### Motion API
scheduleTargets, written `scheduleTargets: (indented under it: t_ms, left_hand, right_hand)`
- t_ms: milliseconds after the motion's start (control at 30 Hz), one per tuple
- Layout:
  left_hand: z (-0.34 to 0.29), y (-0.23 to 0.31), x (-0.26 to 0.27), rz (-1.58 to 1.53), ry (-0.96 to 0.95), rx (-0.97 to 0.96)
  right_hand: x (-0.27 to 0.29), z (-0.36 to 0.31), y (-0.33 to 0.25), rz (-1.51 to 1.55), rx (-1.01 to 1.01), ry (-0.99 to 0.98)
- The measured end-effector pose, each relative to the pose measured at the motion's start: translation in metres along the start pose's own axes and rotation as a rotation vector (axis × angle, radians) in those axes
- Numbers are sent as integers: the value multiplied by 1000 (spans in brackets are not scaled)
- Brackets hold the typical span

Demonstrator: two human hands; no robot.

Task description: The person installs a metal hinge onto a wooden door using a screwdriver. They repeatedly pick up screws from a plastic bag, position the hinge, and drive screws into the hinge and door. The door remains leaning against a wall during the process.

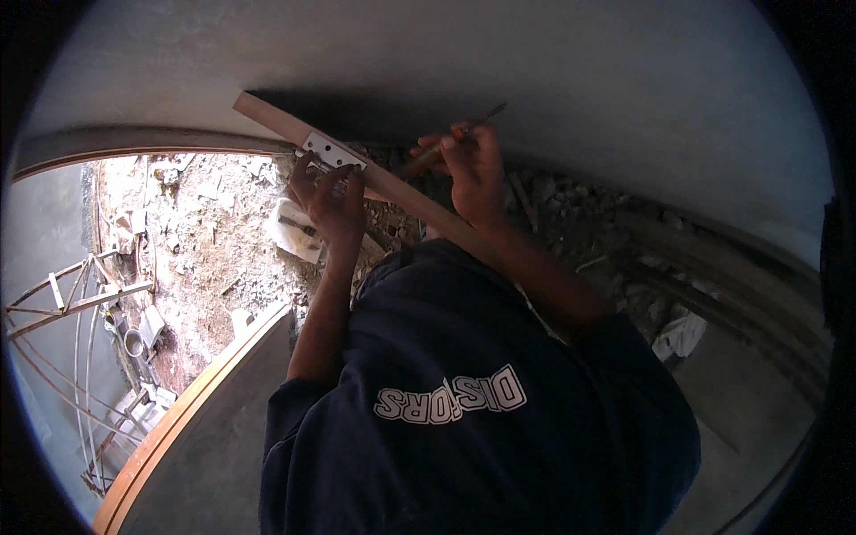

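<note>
Pressing a metal hinge (333, 152) against a wooden bar (412, 200), the left hand (332, 198) has its thumb and fingers bent at the lower edge of the hinge, gripping it. The hinge lies along the upper part of the bar, toward its far left end, and its pale plate shows several dark holes. The right hand (474, 174), above the bar and to the right of the hinge, is closed around a slender tool (497, 111), whose thin dark end points up and to the right; its exact kind cannot be told. The bar slopes from upper left to lower right, its near end running down toward the right forearm and the dark blue shirt (473, 348), which bears pale lettering across the front.

Beyond the hands rises a smooth grey wall (580, 71), shaded just behind the bar. Rubble (227, 232) covers the ground at left, brightly lit, with a whitish object (294, 234) near the left wrist. Farther left stand a lattice frame (105, 299) of slim bars and a round container (134, 343). An orange-brown wooden edge (176, 419) crosses the lower left diagonally, bordering a grey panel (223, 446).
</note>
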State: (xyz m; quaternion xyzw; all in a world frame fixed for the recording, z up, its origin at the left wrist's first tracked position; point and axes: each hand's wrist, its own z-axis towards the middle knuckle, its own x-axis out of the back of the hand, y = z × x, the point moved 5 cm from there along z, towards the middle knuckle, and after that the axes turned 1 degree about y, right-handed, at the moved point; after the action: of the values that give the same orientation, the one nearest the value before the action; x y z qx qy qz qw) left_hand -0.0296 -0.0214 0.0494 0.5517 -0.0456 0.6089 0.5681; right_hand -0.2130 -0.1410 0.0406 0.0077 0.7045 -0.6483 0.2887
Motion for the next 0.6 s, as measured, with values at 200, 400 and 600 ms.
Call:
scheduleTargets:
  t_ms: [200, 400, 600]
  left_hand:
    - [-3, -8, -3, -107, -57, 149]
    - [-5, -12, -4, -148, -49, 159]
    - [-4, -9, -4, -234, -46, 208]
  right_hand:
    - [4, 4, 0, 25, 51, -58]
    - [10, 3, 3, -67, 48, -23]
    - [14, 2, 7, -73, 64, -10]
